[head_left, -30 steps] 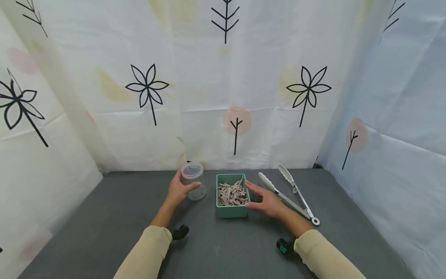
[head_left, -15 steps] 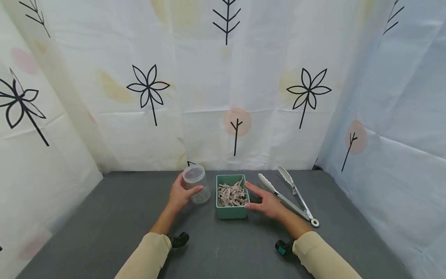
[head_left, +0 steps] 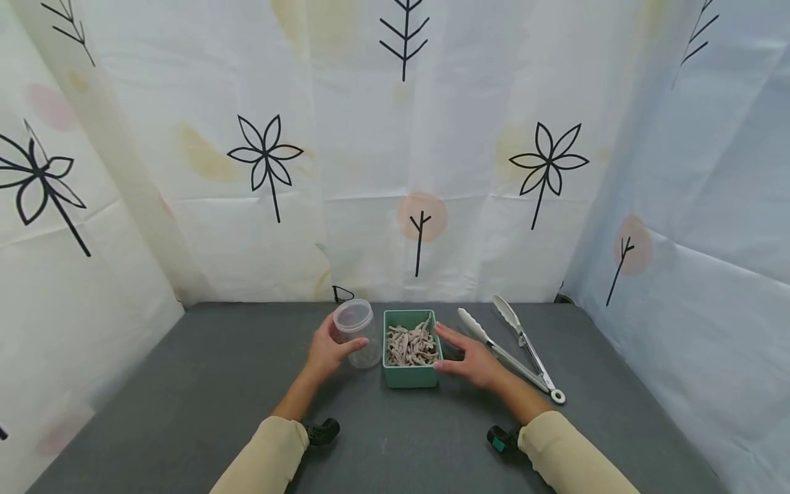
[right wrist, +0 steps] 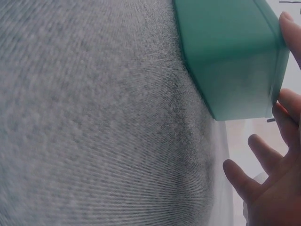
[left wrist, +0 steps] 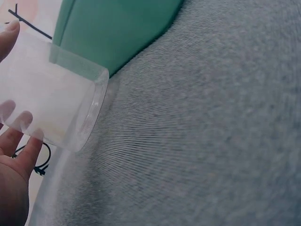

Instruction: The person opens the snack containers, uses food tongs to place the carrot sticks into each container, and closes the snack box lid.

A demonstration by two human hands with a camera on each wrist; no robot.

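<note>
Clear, smooth-walled round jar [head_left: 367, 353] w/ frosted, translucent lid [head_left: 354, 314] is held in L hand [head_left: 327, 350]; thumb is set on near side, fingers bent round far side, parted by approx. the jar's width. Jar is placed just L of green box [head_left: 410, 377]; whether its base is touching the table [head_left: 395, 449] can't be told. Box is smooth, matte, rectangular w/ rounded corners, open-topped, & is filled w/ pale, thin, twisted strips [head_left: 409, 345]; their material can't be told. Box's R side is touched by R hand [head_left: 472, 360]: thumb at near corner, fingertips at far end of rim, other fingers spread clear, nearly straight. Metal tongs [head_left: 518, 366] w/ pale scalloped tips are laid splayed, R of box. Table is covered in dk grey, fine-ribbed material; creased white cloth [head_left: 345, 240] w/ blk plant prints is hung behind.
</note>
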